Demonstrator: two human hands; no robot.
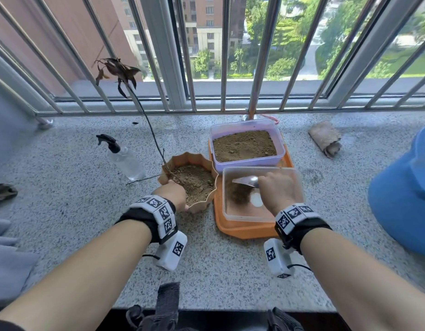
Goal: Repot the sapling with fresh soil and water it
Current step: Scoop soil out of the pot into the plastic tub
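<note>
The ledge (87,211) is speckled, polished stone. A shiny metal spoon (246,181) dips into a clear plastic box (233,211) on a matt orange plastic tray (242,231). The soil (243,145) looks dry and crumbly.

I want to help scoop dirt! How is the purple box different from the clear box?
The purple box is nearly full of light brown dirt; the clear box holds only a small dark pile. The purple box sits farther back, untouched; the right hand works a spoon inside the clear box. Both are rectangular plastic and rest on the orange tray.

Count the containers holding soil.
3: the scalloped tan plastic pot at left, the lilac plastic tub at the back, the clear plastic tub nearest, both on the orange tray.
</note>
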